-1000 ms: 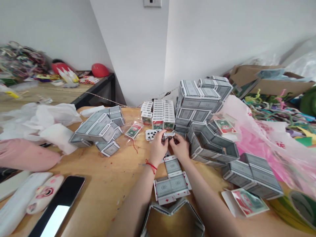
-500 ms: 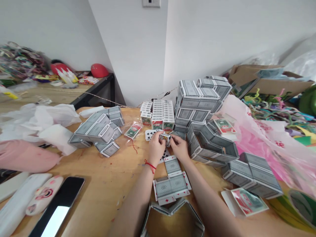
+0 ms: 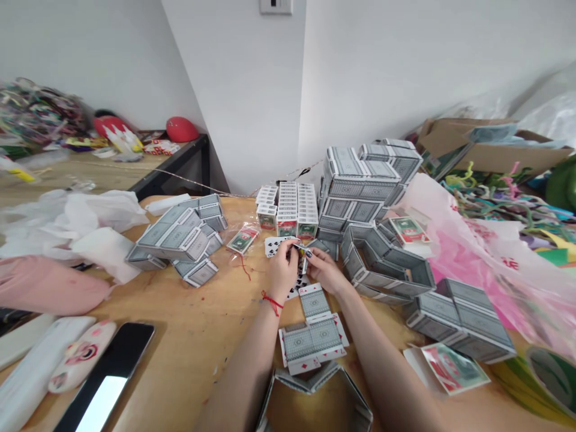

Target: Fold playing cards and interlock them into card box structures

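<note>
Nearest, at 6 o'clock from the hands, stands an open frame of folded playing cards [image 3: 292,383], then flat joined cards [image 3: 312,339]. The left hand [image 3: 283,267] and right hand [image 3: 324,270] pinch a bent playing card [image 3: 303,255] between their fingertips. Farther off, rows of card packs [image 3: 288,207] stand toward 12 o'clock, a card-block tower [image 3: 360,180] at 1.
</note>
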`<action>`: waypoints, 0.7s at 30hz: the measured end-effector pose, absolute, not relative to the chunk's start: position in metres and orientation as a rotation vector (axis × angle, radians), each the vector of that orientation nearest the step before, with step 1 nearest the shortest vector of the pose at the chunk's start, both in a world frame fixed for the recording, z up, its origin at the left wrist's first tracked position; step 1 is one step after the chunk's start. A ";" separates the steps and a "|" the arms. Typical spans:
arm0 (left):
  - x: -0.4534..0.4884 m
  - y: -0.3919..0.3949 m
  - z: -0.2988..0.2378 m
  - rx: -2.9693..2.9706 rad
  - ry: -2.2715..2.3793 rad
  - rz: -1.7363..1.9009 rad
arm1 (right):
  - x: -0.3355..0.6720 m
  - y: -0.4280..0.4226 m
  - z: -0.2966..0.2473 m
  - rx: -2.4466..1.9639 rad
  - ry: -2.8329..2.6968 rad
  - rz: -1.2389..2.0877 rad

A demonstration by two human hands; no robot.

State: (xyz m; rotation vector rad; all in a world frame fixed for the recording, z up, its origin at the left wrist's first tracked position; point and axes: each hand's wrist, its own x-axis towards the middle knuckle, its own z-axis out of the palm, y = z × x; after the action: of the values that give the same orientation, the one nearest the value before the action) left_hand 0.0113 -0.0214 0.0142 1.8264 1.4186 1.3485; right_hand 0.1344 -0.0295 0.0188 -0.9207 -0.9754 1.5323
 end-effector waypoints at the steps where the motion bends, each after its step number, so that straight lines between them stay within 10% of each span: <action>1: 0.011 -0.022 0.015 1.839 1.411 1.347 | 0.134 -0.030 0.019 -0.916 -1.000 1.529; 21: 0.013 -0.025 0.014 2.220 1.427 1.457 | 0.130 -0.028 0.017 -0.908 -0.901 1.476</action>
State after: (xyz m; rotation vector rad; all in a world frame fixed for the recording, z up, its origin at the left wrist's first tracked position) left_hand 0.0129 -0.0247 0.0142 2.2202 1.4266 1.4571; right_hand 0.1296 -0.0276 0.0169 -0.9085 -0.9010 1.4761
